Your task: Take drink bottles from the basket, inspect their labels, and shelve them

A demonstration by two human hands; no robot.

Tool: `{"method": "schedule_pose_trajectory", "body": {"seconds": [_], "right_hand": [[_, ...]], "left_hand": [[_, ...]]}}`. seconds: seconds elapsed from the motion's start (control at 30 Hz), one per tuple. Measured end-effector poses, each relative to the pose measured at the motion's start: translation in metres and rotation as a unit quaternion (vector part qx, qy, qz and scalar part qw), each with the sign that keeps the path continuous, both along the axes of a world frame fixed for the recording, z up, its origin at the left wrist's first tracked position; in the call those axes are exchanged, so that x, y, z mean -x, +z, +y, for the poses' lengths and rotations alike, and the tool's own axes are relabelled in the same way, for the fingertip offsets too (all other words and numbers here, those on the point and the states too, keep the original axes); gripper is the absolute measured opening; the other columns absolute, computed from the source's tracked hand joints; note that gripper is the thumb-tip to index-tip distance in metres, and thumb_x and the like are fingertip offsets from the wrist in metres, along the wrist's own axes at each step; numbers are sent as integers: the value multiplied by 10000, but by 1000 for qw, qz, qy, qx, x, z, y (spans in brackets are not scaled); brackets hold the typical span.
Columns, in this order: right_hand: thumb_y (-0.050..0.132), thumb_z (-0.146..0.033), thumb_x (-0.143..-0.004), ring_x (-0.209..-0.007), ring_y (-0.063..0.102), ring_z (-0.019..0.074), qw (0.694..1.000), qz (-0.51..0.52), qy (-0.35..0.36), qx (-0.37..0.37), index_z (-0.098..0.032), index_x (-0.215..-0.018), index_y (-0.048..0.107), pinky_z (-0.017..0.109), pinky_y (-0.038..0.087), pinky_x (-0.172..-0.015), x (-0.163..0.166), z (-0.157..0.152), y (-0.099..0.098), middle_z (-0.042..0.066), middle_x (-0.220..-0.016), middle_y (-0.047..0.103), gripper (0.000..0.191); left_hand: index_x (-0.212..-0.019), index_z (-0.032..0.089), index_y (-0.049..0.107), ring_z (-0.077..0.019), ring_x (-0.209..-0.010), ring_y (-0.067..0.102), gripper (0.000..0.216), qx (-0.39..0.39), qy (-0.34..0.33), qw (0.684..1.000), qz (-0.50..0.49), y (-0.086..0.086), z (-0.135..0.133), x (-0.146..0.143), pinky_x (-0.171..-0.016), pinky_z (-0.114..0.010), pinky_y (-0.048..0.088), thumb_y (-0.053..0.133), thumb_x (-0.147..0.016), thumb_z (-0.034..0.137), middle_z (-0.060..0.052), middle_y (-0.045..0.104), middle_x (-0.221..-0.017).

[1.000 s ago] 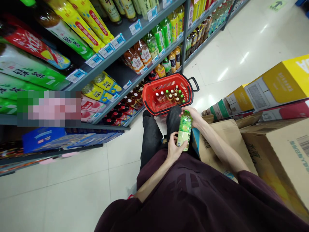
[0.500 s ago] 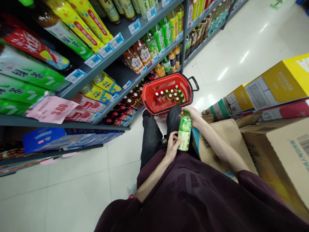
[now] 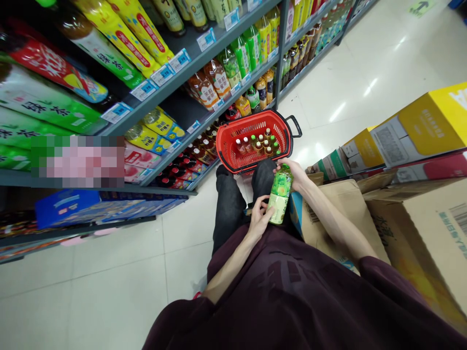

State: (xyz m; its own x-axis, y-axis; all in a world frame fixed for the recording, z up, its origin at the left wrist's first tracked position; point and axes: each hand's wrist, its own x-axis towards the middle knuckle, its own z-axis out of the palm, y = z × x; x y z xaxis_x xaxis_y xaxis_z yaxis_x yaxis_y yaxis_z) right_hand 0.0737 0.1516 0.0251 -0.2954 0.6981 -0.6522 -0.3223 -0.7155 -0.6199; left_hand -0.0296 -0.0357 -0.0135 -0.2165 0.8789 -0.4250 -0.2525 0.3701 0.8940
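I hold a green-labelled drink bottle (image 3: 279, 194) in front of my lap with both hands. My left hand (image 3: 260, 217) is closed round its lower end. My right hand (image 3: 296, 174) grips the cap end, fingers wrapped round the top. Just beyond my knees a red shopping basket (image 3: 229, 153) stands on the floor with several small bottles (image 3: 260, 143) upright in it.
Grey store shelves (image 3: 189, 58) packed with drink bottles run along the left. Cardboard boxes (image 3: 412, 218) and yellow cartons (image 3: 423, 124) are stacked on my right, close to my arm. White tiled floor (image 3: 365, 73) stretches ahead down the aisle.
The bottle has turned slightly in my hands and stayed in front of my lap. The basket and boxes have not moved.
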Motion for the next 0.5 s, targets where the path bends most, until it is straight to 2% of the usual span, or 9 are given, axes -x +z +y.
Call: {"method": "schedule_pose_trajectory", "body": {"seconds": [0.37, 0.5], "right_hand": [[765, -230, -655, -608, 658, 165, 1000, 13, 11, 2, -218, -683, 592, 247, 509, -495, -2, 2, -1, -31, -577, 629, 175], [771, -225, -660, -593, 628, 149, 1000, 11, -1, 14, -209, -648, 596, 243, 501, -486, -1, 2, -1, -23, -584, 637, 176]], "left_hand": [[-1154, 220, 602, -140, -741, 617, 547, 5, 5, 1000, -12, 1, 0, -1, -724, -283, 545, 806, -718, 479, 40, 512, -827], [-1143, 211, 606, -166, -794, 637, 591, 7, -5, 999, 37, 0, -2, -2, -698, -278, 554, 873, -660, 421, 25, 541, -839]]}}
